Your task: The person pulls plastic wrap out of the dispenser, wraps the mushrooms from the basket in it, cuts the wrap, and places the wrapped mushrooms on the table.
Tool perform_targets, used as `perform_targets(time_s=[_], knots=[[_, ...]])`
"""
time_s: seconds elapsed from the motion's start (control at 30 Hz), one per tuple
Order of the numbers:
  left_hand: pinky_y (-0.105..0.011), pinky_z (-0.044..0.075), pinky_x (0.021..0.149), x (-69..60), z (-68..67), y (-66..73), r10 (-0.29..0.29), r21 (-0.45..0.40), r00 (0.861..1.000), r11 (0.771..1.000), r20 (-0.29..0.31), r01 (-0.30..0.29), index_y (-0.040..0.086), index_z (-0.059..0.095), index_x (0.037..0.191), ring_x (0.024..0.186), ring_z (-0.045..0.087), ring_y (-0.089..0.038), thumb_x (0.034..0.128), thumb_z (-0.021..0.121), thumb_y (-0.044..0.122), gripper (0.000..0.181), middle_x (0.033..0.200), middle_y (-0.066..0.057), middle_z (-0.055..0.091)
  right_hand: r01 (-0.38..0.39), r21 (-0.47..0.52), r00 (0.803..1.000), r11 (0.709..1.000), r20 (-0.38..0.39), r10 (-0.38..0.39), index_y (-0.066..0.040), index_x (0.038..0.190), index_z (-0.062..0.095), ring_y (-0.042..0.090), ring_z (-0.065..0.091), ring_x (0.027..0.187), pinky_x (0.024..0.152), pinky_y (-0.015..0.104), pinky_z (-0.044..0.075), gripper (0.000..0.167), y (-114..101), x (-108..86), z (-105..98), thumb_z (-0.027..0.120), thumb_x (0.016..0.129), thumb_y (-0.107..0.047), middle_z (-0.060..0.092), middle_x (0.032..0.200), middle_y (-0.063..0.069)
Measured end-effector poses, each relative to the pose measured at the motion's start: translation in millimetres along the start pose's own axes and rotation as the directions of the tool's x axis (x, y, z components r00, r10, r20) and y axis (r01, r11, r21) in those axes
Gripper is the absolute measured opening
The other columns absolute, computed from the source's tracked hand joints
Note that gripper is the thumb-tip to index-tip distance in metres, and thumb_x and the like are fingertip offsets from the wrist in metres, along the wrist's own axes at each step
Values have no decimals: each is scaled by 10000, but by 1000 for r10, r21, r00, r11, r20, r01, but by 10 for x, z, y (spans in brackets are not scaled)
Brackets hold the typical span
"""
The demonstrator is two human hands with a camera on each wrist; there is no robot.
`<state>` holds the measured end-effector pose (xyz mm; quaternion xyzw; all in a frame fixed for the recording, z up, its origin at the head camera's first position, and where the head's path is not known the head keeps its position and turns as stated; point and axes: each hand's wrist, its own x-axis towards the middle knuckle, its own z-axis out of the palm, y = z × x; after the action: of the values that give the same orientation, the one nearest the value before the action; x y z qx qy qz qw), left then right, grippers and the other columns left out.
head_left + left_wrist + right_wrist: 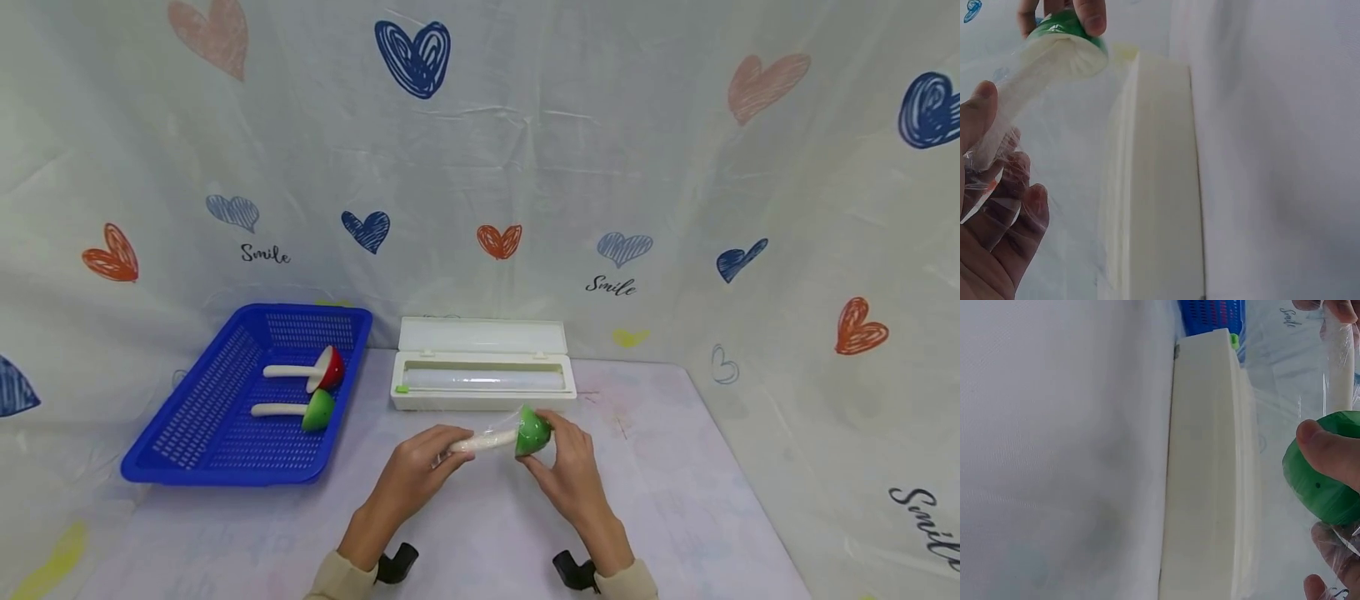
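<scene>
A toy mushroom with a green cap point(533, 432) and a white stem point(491, 440) is held up over the table, with clear plastic film point(1007, 119) around it. My left hand point(420, 467) pinches the stem's end through the film. The cap is gripped between thumb and fingers of my right hand point(572, 475). In the right wrist view the thumb point(1329, 453) presses on the green cap point(1319, 487). Just behind the hands stands a white cling film box point(480, 402), lid raised, with a roll of film point(483, 380) inside.
On the left, a blue basket point(217, 477) holds a red-capped mushroom point(330, 367) and a second green-capped mushroom point(318, 410). The box's raised lid point(483, 335) stands near a curtain point(525, 167) printed with hearts. A pale cloth point(675, 500) covers the table.
</scene>
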<state>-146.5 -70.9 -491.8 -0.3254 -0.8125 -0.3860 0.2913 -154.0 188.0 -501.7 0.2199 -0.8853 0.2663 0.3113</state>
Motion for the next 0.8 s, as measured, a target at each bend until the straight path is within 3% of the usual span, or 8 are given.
perform_targets(time_s=[0.2, 0.37, 0.47, 0.57, 0.67, 0.73, 0.8], knots=[[-75, 439, 582, -58, 38, -35, -76, 19, 997, 997, 29, 75, 92, 724, 1082, 690, 536, 16, 841, 843, 146, 274, 924, 24, 730, -25, 1, 998, 1000, 56, 25, -23, 1284, 613, 263, 674, 1037, 912, 519, 525, 789, 42, -40, 41, 1008, 618, -175, 703, 1144, 108], [-112, 463, 585, -115, 89, -76, -179, 32, 980, 984, 83, 177, 104, 738, 1076, 693, 542, 17, 869, 817, 169, 231, 962, 24, 745, -89, 14, 985, 996, 148, 86, -44, 1328, 592, 272, 667, 1107, 934, 525, 510, 788, 107, -85, 128, 985, 665, -209, 699, 1199, 101], [-157, 475, 577, -149, 124, -109, -290, 39, 947, 957, 135, 288, 122, 740, 1093, 670, 524, 12, 897, 794, 214, 223, 930, 34, 736, -115, 19, 975, 993, 192, 109, -54, 1350, 581, 284, 653, 1138, 924, 518, 498, 776, 146, -103, 189, 963, 699, -234, 694, 1234, 100], [-190, 465, 580, -182, 166, -166, -417, 64, 887, 909, 198, 413, 149, 710, 1167, 653, 504, 18, 944, 742, 320, 282, 921, 58, 732, -140, 25, 964, 990, 232, 131, -53, 1364, 575, 299, 641, 1149, 924, 512, 484, 744, 185, -99, 244, 936, 741, -242, 692, 1253, 98], [-222, 462, 615, -207, 213, -245, -494, 102, 834, 869, 248, 484, 175, 690, 1199, 660, 503, -4, 985, 672, 401, 311, 900, 78, 712, -181, 39, 945, 983, 283, 163, -41, 1367, 561, 317, 635, 1157, 939, 507, 479, 709, 235, -64, 302, 908, 782, -242, 692, 1254, 100], [-256, 492, 674, -221, 255, -294, -516, 131, 818, 857, 255, 499, 168, 695, 1196, 729, 550, -37, 1000, 650, 407, 312, 955, 65, 721, -213, 40, 927, 976, 325, 188, -36, 1372, 552, 328, 629, 1162, 946, 506, 479, 686, 266, -26, 338, 886, 813, -252, 691, 1252, 106], [-304, 526, 738, -240, 308, -331, -517, 162, 822, 856, 239, 491, 161, 718, 1170, 830, 593, -93, 1004, 653, 379, 282, 1025, 41, 697, -240, 35, 907, 970, 366, 211, -35, 1379, 548, 344, 621, 1172, 957, 518, 483, 668, 291, 15, 371, 864, 839, -266, 689, 1261, 116]])
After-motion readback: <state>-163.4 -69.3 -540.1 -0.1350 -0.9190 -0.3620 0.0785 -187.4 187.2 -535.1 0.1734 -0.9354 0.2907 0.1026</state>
